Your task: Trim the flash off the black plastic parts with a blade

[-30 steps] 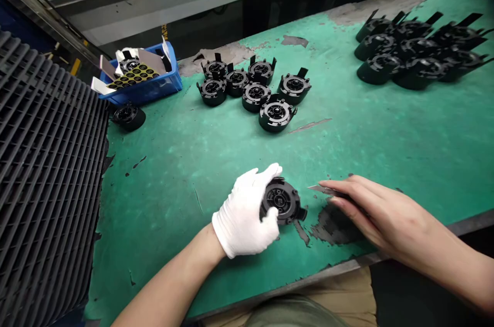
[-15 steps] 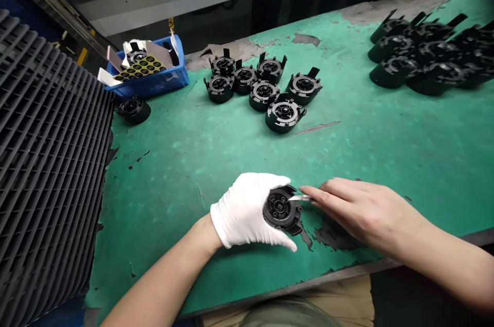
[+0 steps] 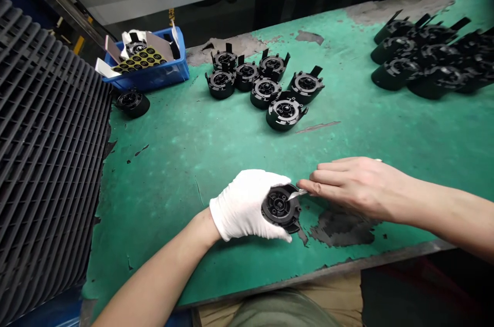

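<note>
My left hand (image 3: 247,206), in a white glove, is wrapped round a round black plastic part (image 3: 281,207) with its inner ring and hub facing up. Bare and coming in from the right, my right hand (image 3: 347,185) pinches a small blade-like metal tool (image 3: 296,194). The tool's tip lies over the upper right of the part's inner ring; whether it touches cannot be made out.
Several similar black parts (image 3: 285,112) stand in a group beyond my hands, and more (image 3: 395,72) at the far right. A blue bin (image 3: 154,77) holds yellow-black stickers. One black part (image 3: 132,103) sits before it. Grey ribbed stacks (image 3: 46,162) line the left.
My right hand has swung upward, its wrist higher than before, and the tool is tilted differently over the part. My left hand keeps its hold, almost unmoved. The view has shifted slightly.
</note>
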